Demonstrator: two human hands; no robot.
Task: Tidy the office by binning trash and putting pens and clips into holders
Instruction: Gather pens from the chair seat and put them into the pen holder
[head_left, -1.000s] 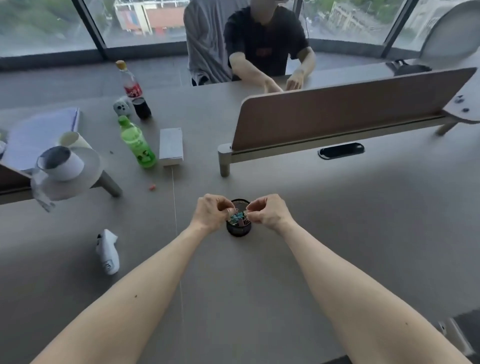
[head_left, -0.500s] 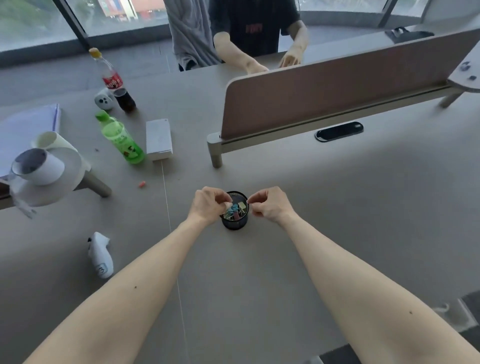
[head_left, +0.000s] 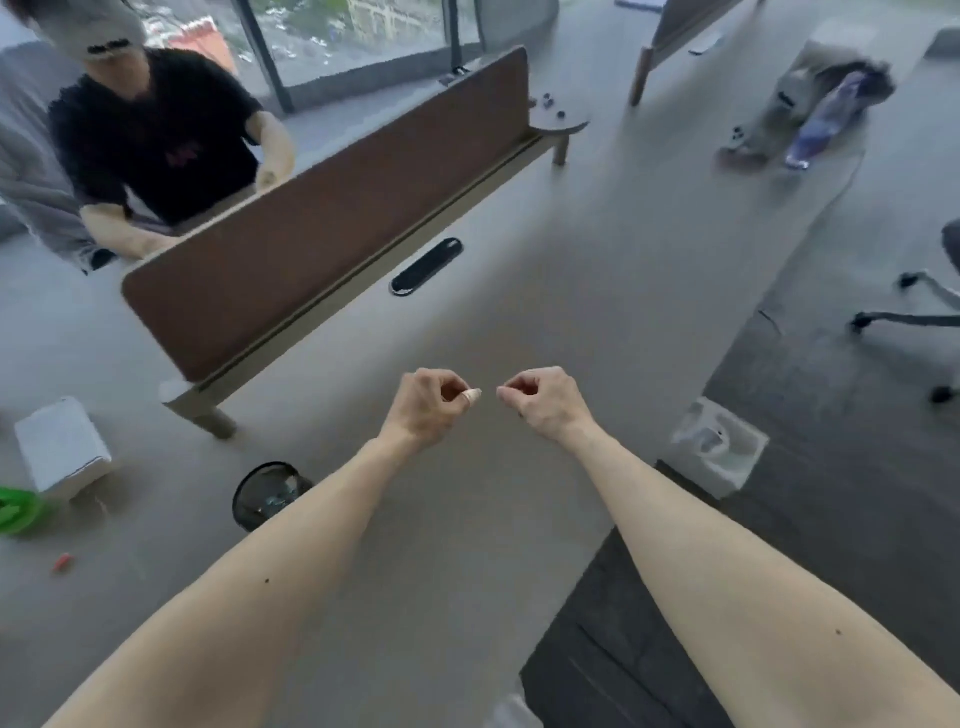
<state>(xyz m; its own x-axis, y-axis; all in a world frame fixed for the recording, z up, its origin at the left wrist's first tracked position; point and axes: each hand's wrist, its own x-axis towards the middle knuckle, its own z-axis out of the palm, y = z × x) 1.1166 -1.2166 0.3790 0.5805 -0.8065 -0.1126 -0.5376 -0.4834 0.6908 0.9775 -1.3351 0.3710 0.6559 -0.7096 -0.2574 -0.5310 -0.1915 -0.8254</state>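
A small black round holder (head_left: 260, 496) with coloured clips inside stands on the grey desk (head_left: 519, 312), at the lower left, partly hidden by my left forearm. My left hand (head_left: 426, 410) hovers over the desk to the right of the holder, fingers curled shut, a pale plaster on one fingertip. My right hand (head_left: 545, 402) is close beside it, also curled shut. I see nothing held in either hand. The frame is blurred.
A brown divider panel (head_left: 332, 218) crosses the desk, with a person in a black shirt (head_left: 150, 130) behind it. A white box (head_left: 62, 447), a green bottle (head_left: 15, 512) and a small red scrap (head_left: 62, 561) lie left. Desk edge and chair base (head_left: 904, 312) are right.
The view has swung sharply to the right. Both hands have left the clip holder and moved right of it, still curled; the holder now sits at the lower left.
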